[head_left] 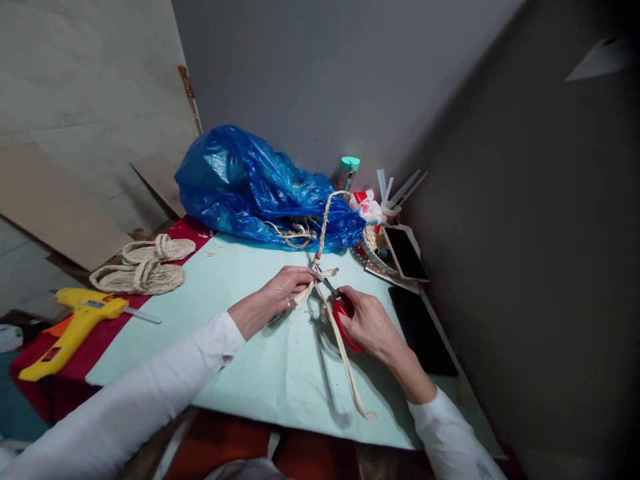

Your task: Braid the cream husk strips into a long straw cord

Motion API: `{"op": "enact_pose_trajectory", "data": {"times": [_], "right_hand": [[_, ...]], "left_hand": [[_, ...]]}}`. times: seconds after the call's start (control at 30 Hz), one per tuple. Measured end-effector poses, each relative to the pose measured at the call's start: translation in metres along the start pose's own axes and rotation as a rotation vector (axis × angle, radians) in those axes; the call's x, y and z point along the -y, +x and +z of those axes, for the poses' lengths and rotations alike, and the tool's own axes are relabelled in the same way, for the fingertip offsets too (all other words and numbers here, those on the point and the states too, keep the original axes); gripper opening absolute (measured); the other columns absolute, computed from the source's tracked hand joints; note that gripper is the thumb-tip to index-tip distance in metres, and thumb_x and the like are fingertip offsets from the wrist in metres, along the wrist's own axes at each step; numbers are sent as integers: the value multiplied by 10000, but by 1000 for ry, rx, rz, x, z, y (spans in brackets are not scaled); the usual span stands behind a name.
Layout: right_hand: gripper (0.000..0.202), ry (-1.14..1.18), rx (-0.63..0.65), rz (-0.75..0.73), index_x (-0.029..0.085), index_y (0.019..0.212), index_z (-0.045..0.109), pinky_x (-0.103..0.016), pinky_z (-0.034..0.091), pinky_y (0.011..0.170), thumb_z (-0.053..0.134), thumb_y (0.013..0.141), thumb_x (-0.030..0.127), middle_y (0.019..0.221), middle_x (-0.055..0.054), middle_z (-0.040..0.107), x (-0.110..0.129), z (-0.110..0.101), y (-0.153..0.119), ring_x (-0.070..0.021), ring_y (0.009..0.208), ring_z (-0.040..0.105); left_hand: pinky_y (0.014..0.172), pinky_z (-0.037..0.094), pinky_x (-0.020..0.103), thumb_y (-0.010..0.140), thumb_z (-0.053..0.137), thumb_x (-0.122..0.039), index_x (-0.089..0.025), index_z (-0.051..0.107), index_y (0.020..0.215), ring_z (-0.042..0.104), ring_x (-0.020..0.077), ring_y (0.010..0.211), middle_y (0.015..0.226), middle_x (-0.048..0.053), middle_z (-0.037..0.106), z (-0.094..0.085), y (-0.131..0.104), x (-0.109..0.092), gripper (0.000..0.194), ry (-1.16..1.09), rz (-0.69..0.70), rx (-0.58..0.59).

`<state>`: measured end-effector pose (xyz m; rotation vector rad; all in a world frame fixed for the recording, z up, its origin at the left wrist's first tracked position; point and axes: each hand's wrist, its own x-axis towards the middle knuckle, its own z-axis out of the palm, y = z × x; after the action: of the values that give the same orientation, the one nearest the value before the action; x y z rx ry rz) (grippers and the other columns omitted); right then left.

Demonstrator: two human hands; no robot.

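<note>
In the head view my left hand (290,287) pinches a pale dried-fibre strand where a thin braid (323,230) meets loose strips. The braid rises from there toward the blue bag. My right hand (367,320) grips red-handled scissors (344,327), whose blades point up and left to the strand by my left fingertips. I cannot make out whether the blades touch it. One long loose fibre strip (345,353) hangs down past the scissors toward the table's front edge. A shorter strip end sticks out to the right above the blades.
A blue plastic bag (240,180) holding more fibre lies at the back. Woven sandals (145,267) and a yellow glue gun (83,320) lie left. To the right are a tablet (406,253), a black flat slab (423,333), a cup of glue sticks (391,212) and a teal-lidded jar (350,167).
</note>
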<state>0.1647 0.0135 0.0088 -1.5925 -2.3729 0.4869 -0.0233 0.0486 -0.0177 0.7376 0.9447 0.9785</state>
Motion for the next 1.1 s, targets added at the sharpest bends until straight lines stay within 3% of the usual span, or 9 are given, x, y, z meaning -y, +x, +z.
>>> {"op": "enact_pose_trajectory", "data": {"times": [0.17,0.3,0.53,0.63,0.77,0.83,0.93,1.03,1.1], "right_hand": [[219,-19,-5,-2,180,899,618,-235,336,600,458,848,321,716,-70,660,-3,3,1,-172,629,575],[194,-44,-14,-26,173,863,610,-232,327,593,439,859,266,714,-81,669,-4,6,-1,-173,640,597],[300,-44,26,-54,175,806,588,-229,319,554,375,935,343,648,-64,637,-13,0,-11,-152,570,568],[342,-204,18,59,164,858,591,-250,326,561,391,930,432,700,-90,652,-21,-6,-11,-189,632,598],[303,-501,-50,244,121,1023,563,-288,348,572,466,897,379,886,-142,654,-30,-9,-7,-252,750,616],[301,-578,-94,209,107,1091,547,-312,391,648,479,893,324,955,-157,635,-29,-9,-1,-275,858,598],[284,-605,-145,28,91,1145,539,-335,394,828,411,905,174,1098,-182,596,-23,-3,16,-271,1019,533],[393,-546,-110,-186,114,1245,484,-319,359,914,374,874,47,1289,-165,505,-14,8,40,-233,1096,481],[376,-526,-74,-234,126,1225,498,-324,355,917,381,877,44,1281,-161,509,-8,16,53,-228,1081,480]], "left_hand": [[382,112,196,648,637,-127,-94,624,676,205,12,355,423,-80,366,-1,2,1,46,36,-8,-13],[386,161,184,659,645,-155,-97,616,685,248,17,367,451,-70,400,-4,4,3,70,43,-10,0],[376,91,187,652,673,-152,-102,608,676,202,15,369,445,-84,331,-7,3,2,86,95,-25,-5],[373,70,183,678,665,-138,-99,600,669,187,9,363,448,-82,331,-5,0,-2,76,127,-47,-20],[370,54,177,715,653,-125,-100,582,647,165,1,348,431,-93,301,-6,-2,-8,101,169,-81,-39],[370,52,177,729,641,-121,-103,574,643,166,-1,341,429,-93,301,-8,-1,-9,110,184,-87,-46],[373,50,179,742,623,-123,-113,554,636,167,1,335,428,-95,294,-11,0,-9,127,202,-87,-41],[377,57,179,750,616,-144,-103,583,678,170,2,338,433,-92,311,-11,0,-8,89,235,-75,-23],[380,63,179,748,624,-171,-80,623,740,175,4,343,437,-87,329,-10,0,-8,91,254,-66,-16]]}}
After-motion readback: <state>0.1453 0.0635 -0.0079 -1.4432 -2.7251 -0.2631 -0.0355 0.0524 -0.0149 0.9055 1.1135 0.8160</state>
